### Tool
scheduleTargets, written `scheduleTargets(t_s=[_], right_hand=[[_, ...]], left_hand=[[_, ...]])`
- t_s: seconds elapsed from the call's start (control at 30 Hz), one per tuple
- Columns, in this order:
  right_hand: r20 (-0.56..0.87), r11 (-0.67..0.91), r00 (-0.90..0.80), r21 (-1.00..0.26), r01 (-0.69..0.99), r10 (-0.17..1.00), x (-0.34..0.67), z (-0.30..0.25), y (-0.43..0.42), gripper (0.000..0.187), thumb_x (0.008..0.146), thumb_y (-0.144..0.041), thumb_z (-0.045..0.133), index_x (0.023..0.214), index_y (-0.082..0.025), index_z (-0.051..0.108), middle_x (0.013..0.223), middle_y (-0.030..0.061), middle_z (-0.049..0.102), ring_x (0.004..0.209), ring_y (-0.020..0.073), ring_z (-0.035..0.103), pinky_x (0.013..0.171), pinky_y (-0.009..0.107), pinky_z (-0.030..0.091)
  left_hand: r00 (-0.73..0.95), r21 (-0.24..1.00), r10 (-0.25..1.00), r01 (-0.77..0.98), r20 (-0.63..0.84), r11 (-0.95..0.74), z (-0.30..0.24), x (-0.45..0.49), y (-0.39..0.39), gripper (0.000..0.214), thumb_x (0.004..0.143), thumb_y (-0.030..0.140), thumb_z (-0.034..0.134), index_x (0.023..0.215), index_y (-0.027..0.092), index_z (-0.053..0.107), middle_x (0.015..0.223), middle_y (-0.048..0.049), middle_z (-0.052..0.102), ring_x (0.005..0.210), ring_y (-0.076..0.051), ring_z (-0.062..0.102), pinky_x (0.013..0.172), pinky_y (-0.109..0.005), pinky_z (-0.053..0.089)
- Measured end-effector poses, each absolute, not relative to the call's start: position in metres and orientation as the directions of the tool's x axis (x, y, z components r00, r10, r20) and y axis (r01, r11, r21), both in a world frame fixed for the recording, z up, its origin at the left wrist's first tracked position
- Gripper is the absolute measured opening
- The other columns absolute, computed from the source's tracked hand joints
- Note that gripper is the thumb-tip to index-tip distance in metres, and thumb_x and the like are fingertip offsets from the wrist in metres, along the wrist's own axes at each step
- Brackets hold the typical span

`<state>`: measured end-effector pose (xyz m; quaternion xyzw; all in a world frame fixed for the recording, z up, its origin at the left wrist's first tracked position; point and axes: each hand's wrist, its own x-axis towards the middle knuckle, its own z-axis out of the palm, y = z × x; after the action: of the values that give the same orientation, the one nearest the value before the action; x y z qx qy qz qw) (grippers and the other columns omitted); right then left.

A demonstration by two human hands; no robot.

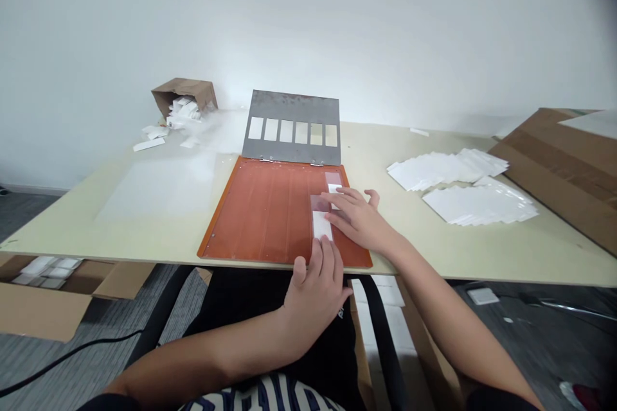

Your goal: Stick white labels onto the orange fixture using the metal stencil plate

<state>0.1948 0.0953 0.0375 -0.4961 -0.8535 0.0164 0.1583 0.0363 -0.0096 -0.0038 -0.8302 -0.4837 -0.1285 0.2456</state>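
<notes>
An orange grooved tray [270,212] lies on the table in front of me, with a grey metal lid [292,125] with several rectangular windows hinged up behind it. A clear pouch holding a white card [322,223] lies in the tray's rightmost groove. My right hand [359,218] rests flat on that pouch, fingers stretched out. My left hand [315,289] is at the tray's front edge, fingers curled down onto the pouch's near end.
Two fanned piles of white pouches [463,186] lie on the table to the right, beside flattened cardboard [563,160]. A tipped cardboard box [186,96] spills white pieces at the back left. A clear sheet [159,186] lies left of the tray. Open boxes sit below the table.
</notes>
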Motion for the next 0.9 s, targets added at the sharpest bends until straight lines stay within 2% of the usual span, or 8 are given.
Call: scheduleTargets(t_s=[0.13, 0.27, 0.4, 0.5, 0.57, 0.67, 0.77, 0.9], right_hand=[[0.223, 0.502, -0.466, -0.142, 0.853, 0.856, 0.195, 0.035, 0.099, 0.040, 0.102, -0.039, 0.032, 0.134, -0.028, 0.052, 0.129, 0.0117, 0.065, 0.129, 0.0333, 0.050, 0.101, 0.066, 0.024], [0.254, 0.496, -0.443, -0.205, 0.844, 0.859, 0.193, 0.035, 0.097, 0.034, 0.101, -0.034, 0.034, 0.125, -0.029, 0.057, 0.125, 0.0087, 0.067, 0.124, 0.0306, 0.056, 0.103, 0.067, 0.020], [0.337, 0.531, -0.435, -0.289, 0.796, 0.835, 0.193, 0.031, 0.099, 0.028, 0.097, -0.031, 0.044, 0.121, -0.028, 0.059, 0.117, 0.0065, 0.071, 0.115, 0.0267, 0.063, 0.108, 0.062, 0.021], [0.426, 0.580, -0.415, -0.406, 0.707, 0.804, 0.193, 0.028, 0.103, 0.031, 0.093, -0.030, 0.050, 0.123, -0.026, 0.057, 0.118, 0.0078, 0.070, 0.097, 0.0219, 0.070, 0.105, 0.052, 0.037], [0.468, 0.596, -0.387, -0.485, 0.640, 0.795, 0.192, 0.027, 0.105, 0.032, 0.092, -0.030, 0.051, 0.123, -0.024, 0.057, 0.127, 0.0104, 0.064, 0.086, 0.0185, 0.071, 0.093, 0.043, 0.050], [0.483, 0.594, -0.360, -0.531, 0.604, 0.798, 0.191, 0.027, 0.104, 0.021, 0.092, -0.031, 0.051, 0.103, -0.023, 0.067, 0.126, 0.0101, 0.063, 0.090, 0.0191, 0.070, 0.079, 0.037, 0.057], [0.486, 0.608, -0.375, -0.531, 0.591, 0.789, 0.192, 0.029, 0.101, 0.018, 0.092, -0.032, 0.055, 0.083, -0.023, 0.068, 0.115, 0.0071, 0.069, 0.099, 0.0203, 0.068, 0.087, 0.039, 0.055], [0.487, 0.654, -0.443, -0.474, 0.590, 0.753, 0.193, 0.029, 0.094, 0.018, 0.094, -0.030, 0.054, 0.085, -0.024, 0.068, 0.101, 0.0039, 0.074, 0.093, 0.0185, 0.069, 0.101, 0.044, 0.043]], left_hand=[[0.489, -0.265, 0.747, 0.872, 0.450, -0.411, -0.006, 0.038, -0.010, 0.052, 0.090, 0.049, 0.053, 0.131, 0.018, 0.061, 0.139, -0.0142, 0.057, 0.129, -0.032, 0.044, 0.088, -0.038, 0.029], [0.490, -0.275, 0.746, 0.871, 0.450, -0.406, -0.009, 0.039, -0.010, 0.053, 0.090, 0.050, 0.052, 0.131, 0.017, 0.061, 0.140, -0.0143, 0.057, 0.130, -0.031, 0.044, 0.089, -0.038, 0.030], [0.493, -0.299, 0.742, 0.869, 0.454, -0.394, -0.008, 0.039, -0.010, 0.052, 0.093, 0.048, 0.047, 0.130, 0.014, 0.061, 0.139, -0.0130, 0.058, 0.128, -0.027, 0.045, 0.088, -0.037, 0.031], [0.490, -0.295, 0.745, 0.871, 0.452, -0.394, -0.008, 0.039, -0.009, 0.051, 0.093, 0.048, 0.048, 0.130, 0.015, 0.061, 0.139, -0.0131, 0.058, 0.129, -0.028, 0.045, 0.088, -0.037, 0.031], [0.488, -0.287, 0.746, 0.872, 0.453, -0.396, -0.007, 0.039, -0.009, 0.051, 0.092, 0.049, 0.049, 0.130, 0.016, 0.061, 0.139, -0.0131, 0.058, 0.129, -0.029, 0.045, 0.088, -0.037, 0.031], [0.486, -0.285, 0.745, 0.873, 0.457, -0.395, -0.007, 0.039, -0.009, 0.052, 0.092, 0.049, 0.049, 0.130, 0.015, 0.061, 0.138, -0.0140, 0.058, 0.130, -0.029, 0.044, 0.088, -0.037, 0.031], [0.490, -0.300, 0.742, 0.870, 0.458, -0.390, -0.006, 0.039, -0.009, 0.052, 0.093, 0.048, 0.047, 0.130, 0.014, 0.061, 0.138, -0.0139, 0.058, 0.129, -0.028, 0.045, 0.088, -0.037, 0.031], [0.492, -0.300, 0.738, 0.870, 0.462, -0.391, -0.005, 0.039, -0.009, 0.052, 0.092, 0.048, 0.049, 0.129, 0.014, 0.061, 0.138, -0.0133, 0.058, 0.128, -0.028, 0.046, 0.087, -0.037, 0.031]])
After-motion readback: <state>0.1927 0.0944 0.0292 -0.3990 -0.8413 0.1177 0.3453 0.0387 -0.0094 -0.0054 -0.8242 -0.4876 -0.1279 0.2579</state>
